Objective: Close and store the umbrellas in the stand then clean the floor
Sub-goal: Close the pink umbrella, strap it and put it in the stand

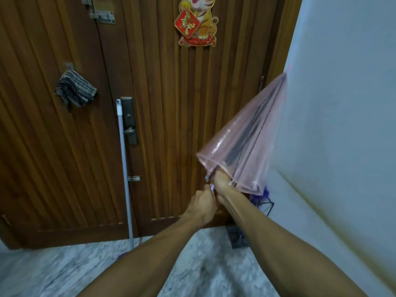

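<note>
A translucent pink umbrella (246,136) is half folded, its tip pointing up and right toward the white wall. My right hand (222,182) reaches inside the canopy's open rim and grips the shaft there. My left hand (202,203) sits just below and left of it, fingers closed on the lower shaft or handle, which is mostly hidden. A black wire umbrella stand (266,207) stands in the corner behind my right arm, with something purple in it. A grey mop pole (124,168) leans against the wooden door.
The brown slatted door (75,157) fills the view ahead, with a lock plate (130,121) and a striped cloth (75,88) hanging on a hook. White wall (342,125) on the right. Marbled floor (42,271) below; a dark mat (236,235) lies by the stand.
</note>
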